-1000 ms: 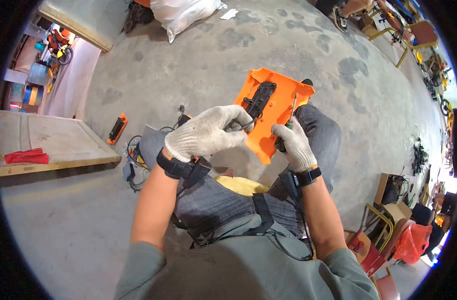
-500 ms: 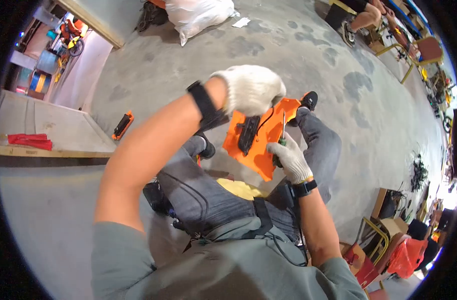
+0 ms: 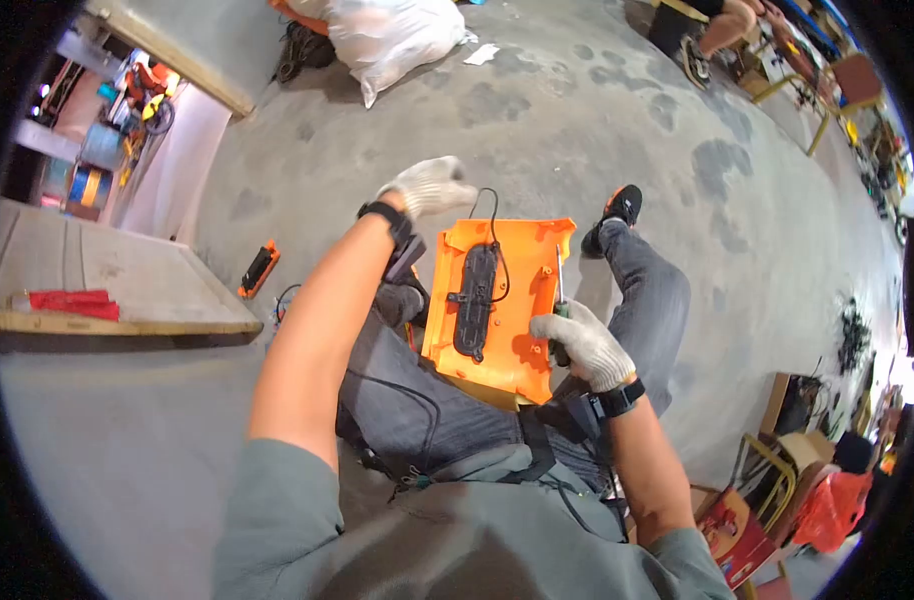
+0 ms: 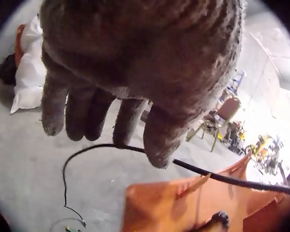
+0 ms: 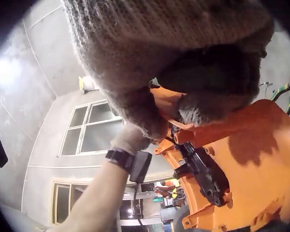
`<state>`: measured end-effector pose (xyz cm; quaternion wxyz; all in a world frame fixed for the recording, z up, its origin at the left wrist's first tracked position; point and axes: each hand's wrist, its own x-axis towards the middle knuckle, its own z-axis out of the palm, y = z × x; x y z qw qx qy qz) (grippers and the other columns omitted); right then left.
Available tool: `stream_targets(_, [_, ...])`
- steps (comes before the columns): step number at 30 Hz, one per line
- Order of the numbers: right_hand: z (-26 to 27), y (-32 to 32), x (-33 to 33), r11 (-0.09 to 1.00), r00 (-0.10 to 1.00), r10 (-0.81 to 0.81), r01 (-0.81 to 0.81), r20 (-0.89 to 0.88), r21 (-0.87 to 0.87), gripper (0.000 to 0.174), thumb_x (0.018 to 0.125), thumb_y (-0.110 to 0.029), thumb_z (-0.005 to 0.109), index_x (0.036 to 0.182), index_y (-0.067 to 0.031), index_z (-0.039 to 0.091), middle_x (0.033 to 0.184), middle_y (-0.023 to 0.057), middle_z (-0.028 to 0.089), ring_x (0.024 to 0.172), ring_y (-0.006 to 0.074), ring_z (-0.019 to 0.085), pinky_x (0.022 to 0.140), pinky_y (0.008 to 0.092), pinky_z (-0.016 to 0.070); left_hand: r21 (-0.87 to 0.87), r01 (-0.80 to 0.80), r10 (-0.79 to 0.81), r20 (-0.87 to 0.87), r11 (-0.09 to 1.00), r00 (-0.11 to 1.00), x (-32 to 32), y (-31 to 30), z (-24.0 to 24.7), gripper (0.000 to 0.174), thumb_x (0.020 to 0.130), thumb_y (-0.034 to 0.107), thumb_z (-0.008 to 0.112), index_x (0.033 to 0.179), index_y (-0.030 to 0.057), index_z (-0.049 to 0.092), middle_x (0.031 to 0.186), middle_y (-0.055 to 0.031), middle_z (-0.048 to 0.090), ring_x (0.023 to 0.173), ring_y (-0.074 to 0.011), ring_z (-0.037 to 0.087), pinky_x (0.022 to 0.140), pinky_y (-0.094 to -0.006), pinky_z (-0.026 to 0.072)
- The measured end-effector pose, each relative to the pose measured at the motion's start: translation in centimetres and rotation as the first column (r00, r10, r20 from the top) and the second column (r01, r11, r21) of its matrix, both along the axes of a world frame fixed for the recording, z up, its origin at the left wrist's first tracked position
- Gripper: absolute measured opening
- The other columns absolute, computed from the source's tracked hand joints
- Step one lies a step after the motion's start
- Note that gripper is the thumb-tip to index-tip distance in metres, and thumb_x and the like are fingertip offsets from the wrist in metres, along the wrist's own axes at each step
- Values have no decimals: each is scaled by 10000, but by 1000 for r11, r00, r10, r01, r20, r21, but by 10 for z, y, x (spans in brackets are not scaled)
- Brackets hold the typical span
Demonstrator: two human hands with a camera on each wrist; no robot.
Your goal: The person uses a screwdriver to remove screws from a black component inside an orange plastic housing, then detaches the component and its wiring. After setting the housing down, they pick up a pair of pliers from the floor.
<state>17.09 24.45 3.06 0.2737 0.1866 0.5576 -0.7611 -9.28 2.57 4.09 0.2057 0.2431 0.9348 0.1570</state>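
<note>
An orange plastic panel (image 3: 522,345) lies over the person's lap, its inner side facing up. Fixed inside it is a long black plastic part (image 3: 474,300), from which a thin black cable (image 4: 217,179) runs. The gloved left hand (image 3: 427,188), beyond the panel's far left corner, pinches this cable between thumb and forefinger; a loose length hangs past the fingertips. At the panel's right edge, the gloved right hand (image 3: 594,350) grips a screwdriver (image 3: 560,280) by its dark green handle, shaft pointing away from the body. Its fingers overlap the panel edge.
A similar orange-and-black piece (image 3: 259,270) lies on the floor at left, near a wooden board (image 3: 107,260) with red cloth (image 3: 75,303) on it. A white sack (image 3: 397,45) stands ahead. Chairs and boxes (image 3: 797,395) line the right side; another person's leg (image 3: 722,40) shows far right.
The left hand has gone from beside the black part, up across the panel's far edge, then left, drawing the cable outward. The panel has turned and come closer to the body. The screwdriver stays gripped.
</note>
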Motion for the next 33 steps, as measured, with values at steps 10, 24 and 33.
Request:
stream_targets(10, [2, 5, -9, 996, 997, -80, 79, 21, 43, 247, 867, -281, 729, 918, -50, 655, 717, -22, 583, 539, 78, 489, 502, 248, 386, 358, -622, 16, 858, 697, 513, 96, -65, 6, 677, 961, 320, 745, 1470, -53, 497, 1311, -131, 653, 1116, -226, 665, 966, -387, 565])
stream_targets(24, [13, 20, -24, 1000, 996, 17, -19, -93, -17, 364, 846, -213, 729, 1157, -26, 694, 969, -4, 710, 780, 75, 626, 664, 247, 496, 397, -835, -238, 915, 381, 327, 145, -44, -27, 419, 956, 56, 721, 1362, 29, 622, 1221, -82, 739, 1051, -210, 737, 977, -406, 607])
stream_targets(33, [21, 21, -42, 922, 977, 115, -39, -177, 386, 632, 876, -408, 760, 1302, 47, 654, 948, 27, 681, 815, 121, 632, 711, 287, 519, 414, -887, -206, 904, 205, 375, 169, -37, -26, 348, 989, -8, 625, 1336, -3, 593, 1243, -101, 687, 1077, -234, 701, 977, -402, 603])
